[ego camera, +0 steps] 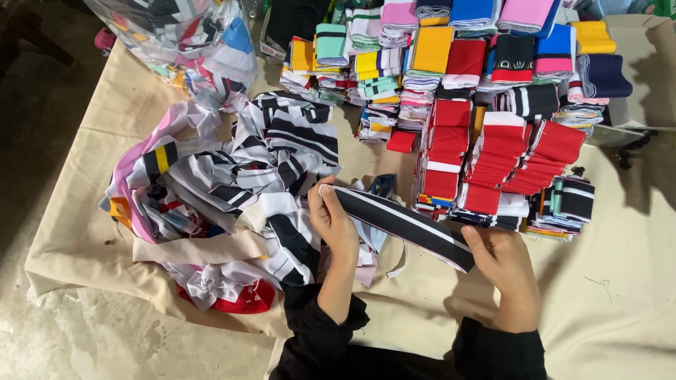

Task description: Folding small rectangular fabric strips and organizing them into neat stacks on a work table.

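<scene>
Both hands (415, 239) stretch a black-and-white striped band (401, 222), its ends hidden.

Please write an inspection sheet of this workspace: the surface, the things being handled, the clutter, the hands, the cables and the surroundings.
Surface: beige cloth spread flat, wrinkled, with a few loose threads.
Job's things: black strip with white stripes, stretched between both hands.
Clutter: loose pile of striped fabric pieces on the left; folded stacks of coloured bands at the top; red folded stacks in the middle; clear bag of fabric at top left.
Hands: left hand pinches the strip's upper end with its fingers; right hand grips the lower end. Both wear dark sleeves.
Cables: nothing seen.
Surroundings: concrete floor on the left; a cardboard box at top right.
</scene>
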